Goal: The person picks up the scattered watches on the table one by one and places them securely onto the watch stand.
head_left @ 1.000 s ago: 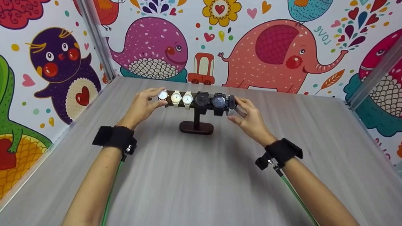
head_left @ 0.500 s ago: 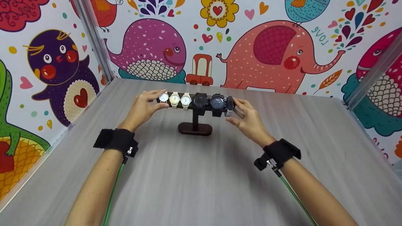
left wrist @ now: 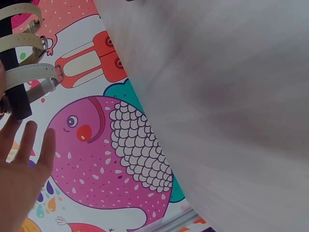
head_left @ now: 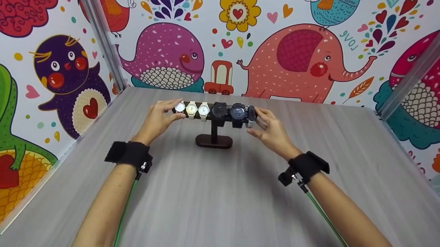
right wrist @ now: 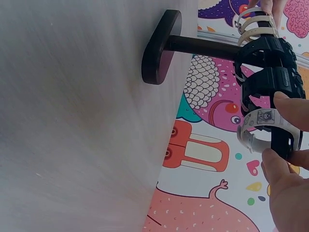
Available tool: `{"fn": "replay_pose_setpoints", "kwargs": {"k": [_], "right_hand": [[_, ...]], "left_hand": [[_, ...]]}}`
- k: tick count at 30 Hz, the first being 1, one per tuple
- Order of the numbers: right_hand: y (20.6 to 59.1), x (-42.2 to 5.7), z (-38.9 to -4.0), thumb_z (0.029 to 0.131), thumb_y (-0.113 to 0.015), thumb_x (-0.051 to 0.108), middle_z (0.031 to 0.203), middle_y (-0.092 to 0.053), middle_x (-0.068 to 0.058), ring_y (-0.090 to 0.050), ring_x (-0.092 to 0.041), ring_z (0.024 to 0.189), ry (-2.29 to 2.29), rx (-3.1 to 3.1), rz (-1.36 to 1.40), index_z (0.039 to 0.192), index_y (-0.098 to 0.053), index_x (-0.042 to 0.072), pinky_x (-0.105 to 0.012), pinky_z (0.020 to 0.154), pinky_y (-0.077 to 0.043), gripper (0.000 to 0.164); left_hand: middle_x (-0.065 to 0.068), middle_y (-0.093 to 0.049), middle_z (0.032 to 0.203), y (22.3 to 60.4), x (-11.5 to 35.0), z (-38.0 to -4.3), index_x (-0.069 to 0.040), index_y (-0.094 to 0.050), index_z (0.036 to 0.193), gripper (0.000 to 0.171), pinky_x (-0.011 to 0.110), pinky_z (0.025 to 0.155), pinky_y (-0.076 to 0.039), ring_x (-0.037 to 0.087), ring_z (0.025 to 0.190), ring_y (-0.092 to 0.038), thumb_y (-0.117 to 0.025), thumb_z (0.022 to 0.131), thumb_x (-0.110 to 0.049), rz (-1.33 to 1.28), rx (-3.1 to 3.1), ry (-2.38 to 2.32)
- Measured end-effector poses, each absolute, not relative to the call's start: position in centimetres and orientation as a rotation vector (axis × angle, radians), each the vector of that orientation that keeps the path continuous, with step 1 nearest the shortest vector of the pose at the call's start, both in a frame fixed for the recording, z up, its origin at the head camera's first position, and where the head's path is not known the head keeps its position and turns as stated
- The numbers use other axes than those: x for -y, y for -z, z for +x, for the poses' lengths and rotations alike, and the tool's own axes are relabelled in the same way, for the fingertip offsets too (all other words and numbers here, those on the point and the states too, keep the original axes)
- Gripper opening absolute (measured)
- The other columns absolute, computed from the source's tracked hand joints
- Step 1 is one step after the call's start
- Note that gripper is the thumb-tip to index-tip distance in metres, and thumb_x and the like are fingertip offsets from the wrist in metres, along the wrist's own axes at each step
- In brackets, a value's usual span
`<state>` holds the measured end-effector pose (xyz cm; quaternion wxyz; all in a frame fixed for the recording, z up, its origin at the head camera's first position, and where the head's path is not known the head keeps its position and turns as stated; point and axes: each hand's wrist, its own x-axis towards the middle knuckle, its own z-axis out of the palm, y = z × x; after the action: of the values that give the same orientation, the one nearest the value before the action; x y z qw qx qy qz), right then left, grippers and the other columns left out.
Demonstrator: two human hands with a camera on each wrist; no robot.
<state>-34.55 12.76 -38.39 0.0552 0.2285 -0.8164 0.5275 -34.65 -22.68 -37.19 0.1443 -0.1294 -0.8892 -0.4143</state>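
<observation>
A dark watch stand point(head_left: 214, 141) stands upright on the table, its crossbar carrying several wristwatches. My left hand point(head_left: 156, 119) pinches the white-dialled wristwatch point(head_left: 180, 107) at the bar's left end, index finger above and thumb below; in the left wrist view its other fingers reach out past the bar's end. At the opposite end, my right hand point(head_left: 276, 134) pinches the outermost wristwatch, whose pale strap point(right wrist: 265, 117) shows in the right wrist view. Between the hands sit two cream-strapped watches point(head_left: 192, 109) and two bulky black watches point(head_left: 238, 111).
The stand is near the back of a grey wood-grain table point(head_left: 202, 210). Cartoon-printed panels point(head_left: 230, 47) rise behind it and at both sides, joined by metal corner posts point(head_left: 102, 35). Black wrist straps point(head_left: 129, 153) with green cables point(head_left: 125, 211) are on both arms.
The left hand shifts very slightly at the leftmost watch, which sits a little closer to its neighbour than a second ago. The right hand keeps its grip, and the stand stays in place.
</observation>
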Motion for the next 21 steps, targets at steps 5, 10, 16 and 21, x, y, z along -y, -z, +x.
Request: {"fn": "replay_pose_setpoints", "kwargs": {"k": [5, 10, 16, 21], "right_hand": [[38.6, -12.8, -34.6, 0.083, -0.075, -0.008, 0.148, -0.041, -0.02, -0.041, -0.035, 0.145, -1.615, 2.476, 0.687, 0.151, -0.035, -0.005, -0.032, 0.109, -0.046, 0.079], [38.5, -13.0, -34.7, 0.083, -0.075, -0.007, 0.149, -0.04, -0.02, -0.041, -0.036, 0.145, -1.594, 2.49, 0.672, 0.152, -0.035, -0.003, -0.035, 0.111, -0.045, 0.079], [38.2, -13.3, -34.8, 0.084, -0.076, -0.005, 0.15, -0.039, -0.02, -0.039, -0.034, 0.146, -1.538, 2.529, 0.67, 0.153, -0.034, -0.002, -0.041, 0.115, -0.041, 0.081], [38.0, -13.6, -34.8, 0.084, -0.076, -0.004, 0.15, -0.039, -0.021, -0.038, -0.035, 0.146, -1.48, 2.541, 0.684, 0.153, -0.035, -0.002, -0.043, 0.117, -0.04, 0.08]], "left_hand": [[0.016, -0.052, 0.149, 37.3, 22.6, -34.6, -0.01, -0.055, 0.142, 0.06, 0.05, 0.113, -0.044, 0.036, 0.131, -0.05, -0.075, 0.087, -0.022, -0.38, 2.56, 1.197], [0.017, -0.051, 0.149, 37.2, 22.3, -34.7, -0.008, -0.053, 0.142, 0.062, 0.05, 0.113, -0.043, 0.037, 0.132, -0.049, -0.075, 0.086, -0.02, -0.397, 2.542, 1.207], [0.019, -0.045, 0.153, 36.9, 21.7, -34.8, -0.004, -0.041, 0.149, 0.072, 0.05, 0.119, -0.036, 0.038, 0.139, -0.044, -0.074, 0.09, -0.028, -0.426, 2.582, 1.094], [0.018, -0.041, 0.156, 36.0, 21.0, -35.0, -0.005, -0.033, 0.154, 0.07, 0.049, 0.122, -0.033, 0.037, 0.141, -0.042, -0.065, 0.098, -0.033, -0.434, 2.606, 1.024]]}}
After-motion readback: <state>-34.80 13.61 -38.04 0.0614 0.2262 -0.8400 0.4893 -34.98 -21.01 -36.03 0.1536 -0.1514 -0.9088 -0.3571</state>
